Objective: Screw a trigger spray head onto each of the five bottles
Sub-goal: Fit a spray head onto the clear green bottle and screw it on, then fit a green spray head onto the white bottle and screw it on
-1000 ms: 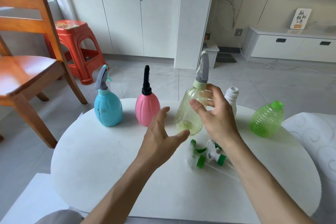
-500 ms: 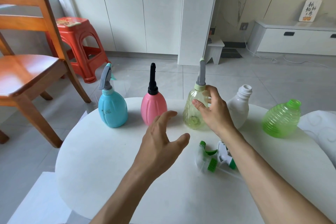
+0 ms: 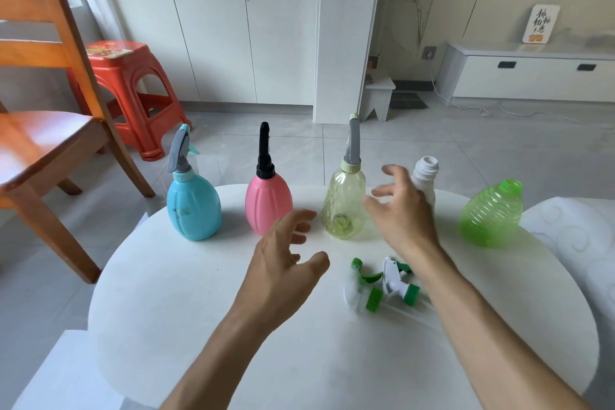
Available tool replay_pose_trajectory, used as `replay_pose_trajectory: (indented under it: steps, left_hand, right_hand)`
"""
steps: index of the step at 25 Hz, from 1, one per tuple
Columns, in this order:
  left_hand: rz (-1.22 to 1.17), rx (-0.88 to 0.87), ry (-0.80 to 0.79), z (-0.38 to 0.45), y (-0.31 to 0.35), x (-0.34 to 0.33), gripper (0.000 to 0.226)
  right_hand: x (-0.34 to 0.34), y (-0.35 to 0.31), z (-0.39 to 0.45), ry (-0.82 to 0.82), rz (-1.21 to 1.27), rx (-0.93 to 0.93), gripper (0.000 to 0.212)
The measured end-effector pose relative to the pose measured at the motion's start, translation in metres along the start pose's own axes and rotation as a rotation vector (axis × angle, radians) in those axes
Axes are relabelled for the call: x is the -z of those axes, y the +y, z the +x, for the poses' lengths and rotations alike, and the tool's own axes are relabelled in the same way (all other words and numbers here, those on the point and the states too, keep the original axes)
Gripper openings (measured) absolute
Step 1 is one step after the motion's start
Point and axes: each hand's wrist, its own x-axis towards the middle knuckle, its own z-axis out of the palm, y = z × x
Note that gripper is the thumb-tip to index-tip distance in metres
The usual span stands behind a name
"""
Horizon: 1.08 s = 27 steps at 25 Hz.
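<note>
Five bottles stand in a row at the far side of the white round table [image 3: 199, 326]. The blue bottle [image 3: 193, 206], the pink bottle [image 3: 268, 206] and the clear yellowish bottle [image 3: 343, 206] each carry a trigger spray head. The white bottle [image 3: 426, 176] and the green ribbed bottle [image 3: 491, 215] have bare necks. Two green-and-white spray heads [image 3: 386, 286] lie loose on the table in front. My right hand [image 3: 401, 213] hovers open between the yellowish and white bottles, partly hiding the white one. My left hand [image 3: 286, 263] hovers open in front of the pink bottle.
A wooden chair [image 3: 46, 130] stands left of the table, with a red plastic stool [image 3: 129, 90] behind it. White cabinets and a small white step stool [image 3: 377, 96] are further back. A patterned white cushion [image 3: 579, 243] borders the table's right side.
My right hand has let go of the clear yellowish bottle, which now stands in the row, and has moved right with fingers spread. My left hand stays open.
</note>
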Motion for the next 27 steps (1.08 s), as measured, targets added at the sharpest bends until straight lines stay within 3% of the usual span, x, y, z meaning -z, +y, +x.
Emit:
replay_pose_trajectory:
  steps: [2,4,7,10,15,18,20,22,24,27]
  left_hand:
    - [-0.033,0.0,0.022,0.002,0.002,-0.001,0.049]
    - [-0.05,-0.004,0.036,0.005,0.003,-0.005,0.045]
    - [-0.138,0.042,0.007,0.006,0.006,-0.014,0.042]
    - [-0.17,0.069,-0.021,0.006,0.007,-0.022,0.041]
    - [-0.114,0.084,-0.056,0.003,-0.001,-0.029,0.044]
    - [-0.111,0.019,-0.021,0.003,0.0,-0.027,0.045]
    - [-0.102,-0.123,0.019,0.003,0.005,-0.027,0.05]
    - [-0.043,-0.255,-0.021,0.0,0.011,-0.03,0.067]
    - [0.003,-0.298,-0.106,-0.003,0.014,-0.035,0.09]
    - [-0.013,-0.28,-0.142,-0.006,0.013,-0.038,0.093]
  right_hand:
    - [0.032,-0.001,0.003,0.311,-0.11,-0.012,0.019]
    - [0.056,0.007,0.005,0.447,-0.086,-0.093,0.016]
    - [0.057,0.031,0.011,0.251,0.022,-0.287,0.043]
    - [0.039,0.047,0.018,0.051,0.112,-0.303,0.073]
    - [0.028,0.05,0.03,0.194,0.174,-0.206,0.031]
    - [0.054,0.038,0.02,0.275,0.087,-0.157,0.025]
    - [0.079,0.022,0.004,0.311,0.096,-0.071,0.026]
    - [0.095,0.001,-0.02,0.219,0.243,0.031,0.026]
    - [0.088,-0.016,-0.044,0.024,0.486,0.057,0.023]
    - [0.064,-0.024,-0.067,-0.209,0.528,0.047,0.021]
